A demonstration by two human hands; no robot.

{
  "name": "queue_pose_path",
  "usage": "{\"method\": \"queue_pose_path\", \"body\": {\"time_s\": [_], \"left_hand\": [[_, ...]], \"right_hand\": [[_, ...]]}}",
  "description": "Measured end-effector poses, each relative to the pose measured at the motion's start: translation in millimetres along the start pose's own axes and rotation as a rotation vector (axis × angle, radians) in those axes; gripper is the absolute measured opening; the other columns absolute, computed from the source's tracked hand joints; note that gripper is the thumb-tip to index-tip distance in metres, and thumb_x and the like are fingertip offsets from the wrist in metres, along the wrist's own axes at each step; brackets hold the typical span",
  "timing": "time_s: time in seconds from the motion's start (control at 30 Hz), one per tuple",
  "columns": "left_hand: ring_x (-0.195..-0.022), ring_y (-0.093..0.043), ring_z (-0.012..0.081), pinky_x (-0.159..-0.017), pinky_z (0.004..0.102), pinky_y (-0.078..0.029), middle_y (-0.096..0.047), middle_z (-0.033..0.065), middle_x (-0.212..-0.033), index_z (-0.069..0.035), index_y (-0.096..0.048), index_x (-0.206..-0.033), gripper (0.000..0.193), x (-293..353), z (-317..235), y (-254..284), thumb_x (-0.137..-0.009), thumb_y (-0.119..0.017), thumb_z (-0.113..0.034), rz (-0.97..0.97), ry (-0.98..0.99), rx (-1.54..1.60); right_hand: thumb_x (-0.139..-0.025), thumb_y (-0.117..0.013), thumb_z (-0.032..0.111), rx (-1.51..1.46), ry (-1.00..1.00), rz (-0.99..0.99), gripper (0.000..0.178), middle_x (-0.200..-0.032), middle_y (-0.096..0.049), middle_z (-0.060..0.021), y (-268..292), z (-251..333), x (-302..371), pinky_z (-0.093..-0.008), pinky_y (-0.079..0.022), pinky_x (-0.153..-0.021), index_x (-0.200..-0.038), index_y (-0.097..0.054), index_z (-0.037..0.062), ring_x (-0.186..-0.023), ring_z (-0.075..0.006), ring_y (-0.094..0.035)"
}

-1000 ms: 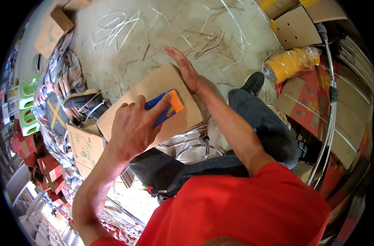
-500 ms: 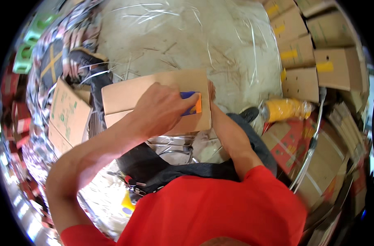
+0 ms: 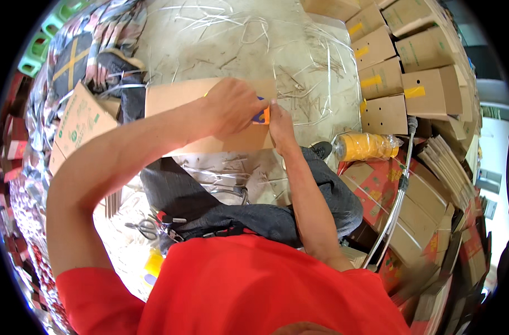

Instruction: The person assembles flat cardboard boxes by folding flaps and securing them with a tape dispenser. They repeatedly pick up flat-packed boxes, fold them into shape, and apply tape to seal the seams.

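A brown cardboard box (image 3: 176, 97) lies across in front of me above my legs, its plain top facing up. On the right part of its top, my left hand (image 3: 232, 106) is closed around a blue-and-orange tool (image 3: 260, 116) that looks like a tape dispenser; my fingers hide most of it. A bit of yellow shows beside the left wrist. At the box's right end, my right hand (image 3: 281, 125) grips the edge, thumb up beside the tool, its other fingers largely hidden.
Stacked boxes with yellow tape (image 3: 380, 114) stand at the right, near a wrapped bundle of yellow rolls (image 3: 368, 147) and a metal pole (image 3: 396, 198). Scissors (image 3: 146, 228) lie by my left leg. A printed carton (image 3: 81, 125) leans at left. White straps (image 3: 254, 25) litter the floor.
My left hand and the tool have come to the box's right end, close to my right hand. My right thumb now shows at the edge. The whole view has shifted.
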State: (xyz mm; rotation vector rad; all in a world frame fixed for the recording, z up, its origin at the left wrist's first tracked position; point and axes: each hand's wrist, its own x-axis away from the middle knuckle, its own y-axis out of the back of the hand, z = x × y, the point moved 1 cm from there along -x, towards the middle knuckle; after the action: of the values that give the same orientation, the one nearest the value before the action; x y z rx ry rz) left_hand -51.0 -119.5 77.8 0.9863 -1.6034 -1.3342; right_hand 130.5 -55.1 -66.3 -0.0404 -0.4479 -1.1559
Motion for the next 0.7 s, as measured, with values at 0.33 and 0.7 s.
{"method": "queue_pose_path", "body": {"time_s": [0.33, 0.7], "left_hand": [[-0.083, -0.075, 0.0330, -0.070, 0.0455, -0.056, -0.073, 0.0111, -0.084, -0.024, -0.071, -0.121, 0.032, 98.2, 47.7, -11.1, -0.090, -0.066, -0.020, 0.121, 0.018, -0.085], [-0.104, -0.062, 0.0272, -0.094, 0.0435, -0.048, -0.062, 0.0061, -0.108, -0.039, -0.054, -0.151, 0.074, 284.0, 132.6, 11.5, -0.083, -0.084, -0.030, 0.358, 0.262, -0.053]], "right_hand": [[-0.110, -0.048, 0.040, 0.130, 0.112, -0.023, 0.052, -0.078, -0.059, -0.0111, -17.0, -39.8, 11.1, -0.0409, -0.043, -0.073, -0.087, -0.062, -0.0046, -0.077, -0.0198, -0.047], [-0.113, -0.040, 0.047, 0.095, -0.051, 0.085, 0.062, -0.118, -0.071, -0.0135, -41.9, -14.8, 41.2, -0.0351, -0.052, -0.093, -0.127, -0.065, -0.0076, -0.103, -0.0206, -0.067]]}}
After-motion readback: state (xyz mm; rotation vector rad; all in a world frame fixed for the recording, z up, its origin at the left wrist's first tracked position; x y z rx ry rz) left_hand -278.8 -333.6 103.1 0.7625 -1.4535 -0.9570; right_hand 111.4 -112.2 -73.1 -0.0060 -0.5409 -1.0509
